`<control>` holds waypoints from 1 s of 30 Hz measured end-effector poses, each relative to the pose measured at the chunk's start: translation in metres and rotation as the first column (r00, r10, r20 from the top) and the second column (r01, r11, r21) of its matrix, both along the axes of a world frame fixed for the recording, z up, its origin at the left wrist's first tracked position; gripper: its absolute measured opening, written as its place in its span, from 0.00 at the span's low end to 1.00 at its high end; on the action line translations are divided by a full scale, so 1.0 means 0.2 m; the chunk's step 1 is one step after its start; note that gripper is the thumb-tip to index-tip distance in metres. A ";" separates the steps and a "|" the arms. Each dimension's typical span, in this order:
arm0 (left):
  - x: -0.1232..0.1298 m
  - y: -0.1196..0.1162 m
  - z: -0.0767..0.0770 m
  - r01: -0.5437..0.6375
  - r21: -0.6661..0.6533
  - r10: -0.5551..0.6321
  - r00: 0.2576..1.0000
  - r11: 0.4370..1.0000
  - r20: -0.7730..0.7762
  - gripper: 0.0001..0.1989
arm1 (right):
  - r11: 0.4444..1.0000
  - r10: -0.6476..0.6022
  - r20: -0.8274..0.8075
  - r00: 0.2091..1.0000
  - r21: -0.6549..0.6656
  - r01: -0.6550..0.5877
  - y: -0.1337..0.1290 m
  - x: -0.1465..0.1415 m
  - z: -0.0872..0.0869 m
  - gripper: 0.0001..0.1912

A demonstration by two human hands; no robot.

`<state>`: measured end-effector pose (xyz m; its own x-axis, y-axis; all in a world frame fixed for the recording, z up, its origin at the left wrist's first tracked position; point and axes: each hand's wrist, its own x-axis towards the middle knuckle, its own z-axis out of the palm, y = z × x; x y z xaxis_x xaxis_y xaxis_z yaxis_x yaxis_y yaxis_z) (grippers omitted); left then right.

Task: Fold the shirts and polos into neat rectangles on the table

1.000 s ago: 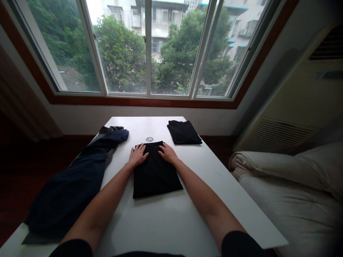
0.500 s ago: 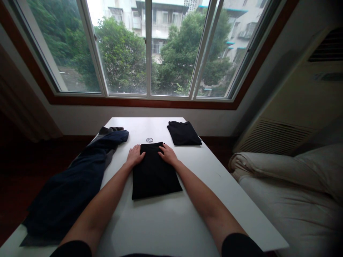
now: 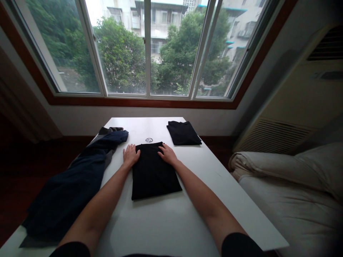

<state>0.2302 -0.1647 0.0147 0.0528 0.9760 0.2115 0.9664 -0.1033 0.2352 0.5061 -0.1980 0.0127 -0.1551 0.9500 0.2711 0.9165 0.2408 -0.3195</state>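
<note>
A black folded garment (image 3: 155, 175) lies flat on the white table (image 3: 158, 225) in front of me. My left hand (image 3: 130, 155) rests at its far left corner, fingers spread, the thumb touching the cloth edge. On the far right corner lies my right hand (image 3: 168, 154), its fingers apart and the fingertips on the cloth. Neither hand grips anything. Beyond the right hand sits another black folded garment (image 3: 184, 133), near the table's right edge.
Dark blue and grey clothes (image 3: 72, 182) lie in a long heap along the table's left edge. A small round dark emblem (image 3: 149, 140) shows beyond the folded garment. A pale sofa (image 3: 289, 185) stands to the right, and a window (image 3: 147, 53) is ahead.
My left hand has moved a little to the left, uncovering the far left corner of the black garment. The right hand has stayed in place.
</note>
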 end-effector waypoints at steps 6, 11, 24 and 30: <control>0.01 -0.02 0.02 0.020 0.040 -0.020 1.000 0.999 -0.016 0.27 | 1.000 0.000 0.005 1.000 -0.006 0.000 0.00 0.00 0.01 0.28; 0.01 -0.03 0.02 0.002 0.038 -0.002 1.000 0.999 -0.019 0.25 | 1.000 0.008 0.007 1.000 -0.002 -0.008 0.00 0.00 0.00 0.28; 0.01 -0.04 0.03 0.015 0.005 -0.015 1.000 1.000 0.000 0.25 | 1.000 0.006 0.011 1.000 -0.002 -0.006 0.01 0.01 -0.01 0.28; 0.02 -0.05 0.05 0.006 0.010 -0.006 1.000 1.000 -0.022 0.25 | 1.000 0.006 0.012 1.000 -0.001 -0.006 0.01 0.00 0.00 0.28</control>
<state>0.2341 -0.1750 0.0245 0.0632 0.9735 0.2199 0.9708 -0.1110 0.2125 0.5069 -0.1967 0.0123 -0.1636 0.9494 0.2681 0.9189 0.2455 -0.3089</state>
